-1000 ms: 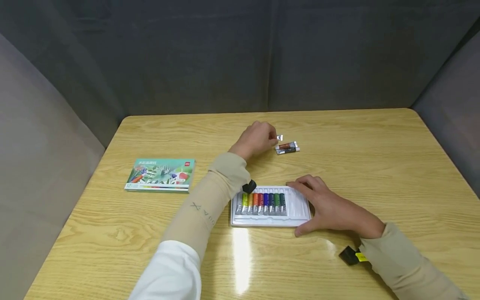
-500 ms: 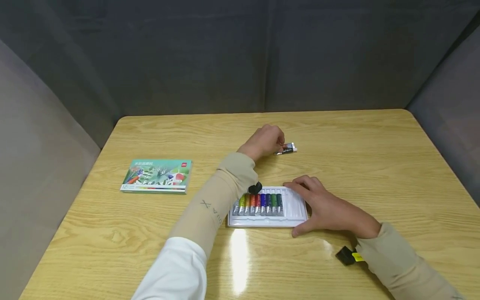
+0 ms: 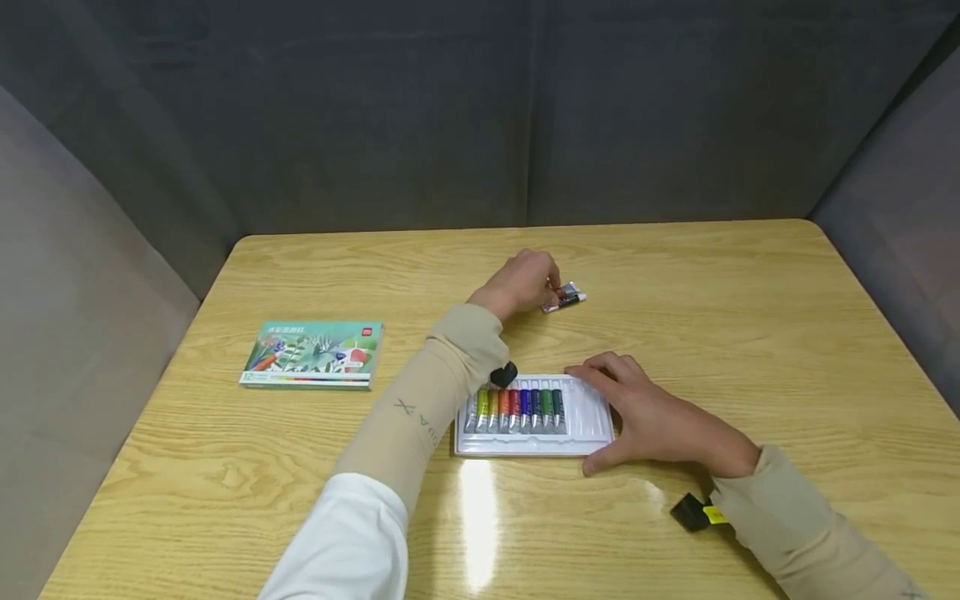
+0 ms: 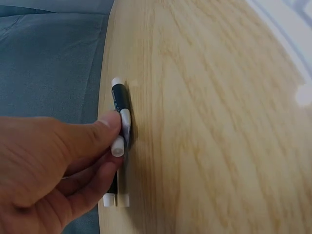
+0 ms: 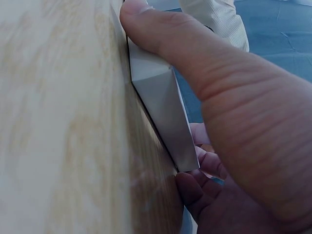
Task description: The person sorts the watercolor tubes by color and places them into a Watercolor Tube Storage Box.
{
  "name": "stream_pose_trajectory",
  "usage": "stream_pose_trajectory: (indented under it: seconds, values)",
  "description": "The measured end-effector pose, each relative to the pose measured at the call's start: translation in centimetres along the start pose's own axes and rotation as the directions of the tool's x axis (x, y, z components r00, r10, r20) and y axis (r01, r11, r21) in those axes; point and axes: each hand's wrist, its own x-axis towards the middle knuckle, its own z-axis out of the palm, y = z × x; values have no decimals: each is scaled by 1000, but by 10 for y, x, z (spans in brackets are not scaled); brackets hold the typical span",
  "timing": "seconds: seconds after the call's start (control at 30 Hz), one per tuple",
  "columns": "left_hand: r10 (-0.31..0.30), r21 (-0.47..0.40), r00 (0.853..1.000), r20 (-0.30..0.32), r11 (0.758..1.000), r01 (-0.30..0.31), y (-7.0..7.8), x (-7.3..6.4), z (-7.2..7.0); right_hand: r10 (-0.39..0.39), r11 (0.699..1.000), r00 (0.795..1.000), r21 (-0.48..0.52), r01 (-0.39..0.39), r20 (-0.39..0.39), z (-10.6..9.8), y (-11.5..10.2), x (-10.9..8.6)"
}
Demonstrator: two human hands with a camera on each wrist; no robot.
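At the back of the table, my left hand [image 3: 517,283] pinches a small paint tube [image 4: 117,146] between thumb and fingers, its white cap pointing out in the left wrist view. Just against it lies a black paint tube [image 3: 566,302]; a brown one beside it is partly covered by the hand. My right hand [image 3: 651,410] grips the right end of a white plastic tray [image 3: 587,408], thumb at the front edge and fingers at the back edge. A row of coloured paint tubes [image 3: 520,412] fills the tray's left and middle slots; the right slots are bare.
A green illustrated paint box [image 3: 313,356] lies flat on the wooden table [image 3: 225,492], left of the tray. Dark cloth [image 3: 375,117] hangs behind the table's back edge, with grey panels at both sides.
My left hand has come down onto the loose tubes, covering part of the brown one. The brown and black tubes have shifted slightly left and tilted. The right hand stays on the tray.
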Motion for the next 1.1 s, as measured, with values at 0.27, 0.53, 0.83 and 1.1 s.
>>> stream_pose_trajectory:
  seconds: [0.27, 0.53, 0.83, 1.1]
  values:
    - [21, 53, 999, 26, 998, -22, -6, -4, -4, 9, 1000, 1000, -7, -9, 5, -1, 1, 0]
    - [56, 79, 998, 30, 995, -58, -6, -11, -7, 20, 1000, 1000, -11, -20, 5, 1, 2, 1]
    - [140, 145, 988, 66, 978, -148, -4, -20, -7, 13, 1000, 1000, -13, -12, 6, -3, 1, 1]
    - [239, 173, 969, 61, 954, -246, 0, -30, -4, 23, 1000, 1000, -1, -23, 15, -5, 1, 1]
